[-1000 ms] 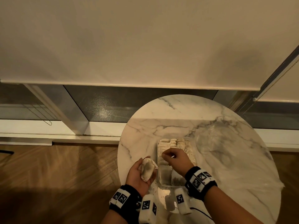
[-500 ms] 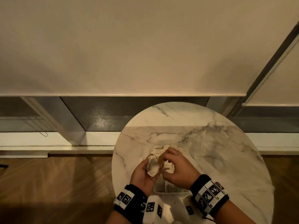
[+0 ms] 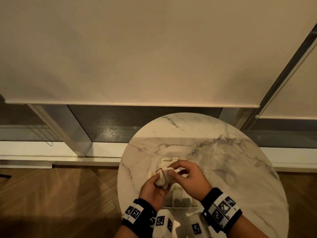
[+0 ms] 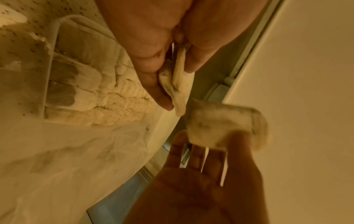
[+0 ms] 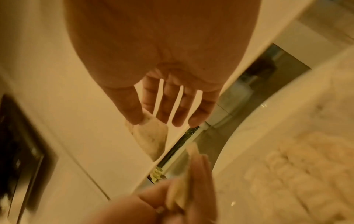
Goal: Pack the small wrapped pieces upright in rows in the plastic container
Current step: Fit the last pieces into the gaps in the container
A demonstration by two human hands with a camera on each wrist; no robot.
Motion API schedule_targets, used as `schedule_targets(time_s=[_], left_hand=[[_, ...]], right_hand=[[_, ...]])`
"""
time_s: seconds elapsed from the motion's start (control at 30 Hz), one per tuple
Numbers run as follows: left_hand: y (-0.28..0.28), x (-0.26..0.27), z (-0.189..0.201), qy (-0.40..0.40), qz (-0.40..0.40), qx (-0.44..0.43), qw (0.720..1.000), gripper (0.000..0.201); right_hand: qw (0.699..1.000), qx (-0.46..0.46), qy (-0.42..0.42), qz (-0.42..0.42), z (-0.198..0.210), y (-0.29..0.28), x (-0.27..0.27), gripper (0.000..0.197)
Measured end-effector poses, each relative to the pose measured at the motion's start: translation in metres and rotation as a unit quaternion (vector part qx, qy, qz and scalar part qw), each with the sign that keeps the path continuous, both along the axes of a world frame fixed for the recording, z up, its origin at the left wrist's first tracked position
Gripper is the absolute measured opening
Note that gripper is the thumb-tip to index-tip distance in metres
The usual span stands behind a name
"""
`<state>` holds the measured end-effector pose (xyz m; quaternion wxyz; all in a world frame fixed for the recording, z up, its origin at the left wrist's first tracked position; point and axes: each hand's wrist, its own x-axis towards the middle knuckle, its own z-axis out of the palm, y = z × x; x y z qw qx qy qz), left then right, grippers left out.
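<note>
My left hand (image 3: pixel 157 180) grips a small bundle of pale wrapped pieces (image 3: pixel 163 177) just above the clear plastic container (image 3: pixel 180 207). My right hand (image 3: pixel 172 170) meets it from the right and pinches one wrapped piece (image 5: pixel 151 136) between thumb and forefinger, the other fingers straight. In the left wrist view the bundle (image 4: pixel 178 84) sits between my left fingers, with the blurred pinched piece (image 4: pixel 226 125) close by. Rows of upright pieces (image 4: pixel 118 106) fill the container's far part; both hands hide its middle.
The container sits near the front of a round marble table (image 3: pixel 231 160). A crumpled clear plastic sheet (image 4: pixel 67 151) lies on the table beside it. Beyond the table are a window sill, a lowered roller blind (image 3: pixel 154 57) and wooden floor (image 3: pixel 51 194) to the left.
My right hand left the container, came to the bundle and pinched a piece. My left hand carried the bundle rightward over the container.
</note>
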<state>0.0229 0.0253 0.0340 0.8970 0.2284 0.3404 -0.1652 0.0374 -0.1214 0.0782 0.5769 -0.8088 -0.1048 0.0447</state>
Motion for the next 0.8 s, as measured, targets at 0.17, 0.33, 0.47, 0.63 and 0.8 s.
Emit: schedule_targets(time_s=[0.17,0.33,0.47,0.63,0.8], left_hand=[[0.008,-0.007,-0.007,0.046,0.037,-0.023,0.998,0.022],[0.026,-0.011,-0.020,0.065,0.073,-0.029,0.995,0.017],[0.037,-0.012,-0.024,0.073,0.086,-0.024,0.993,0.016],[0.043,-0.015,-0.022,0.073,0.091,-0.033,0.993,0.016],[0.051,-0.015,-0.031,0.082,0.088,-0.019,0.993,0.014]], right_hand=[[0.952,0.206,0.206,-0.097,0.007,0.002,0.006,0.008],[0.916,0.260,0.284,-0.116,-0.001,-0.002,0.009,0.018],[0.913,0.248,0.301,-0.117,-0.008,0.001,0.009,0.013],[0.937,0.200,0.257,-0.129,-0.018,0.004,0.012,0.006],[0.970,0.129,0.168,-0.119,-0.028,0.002,0.018,0.002]])
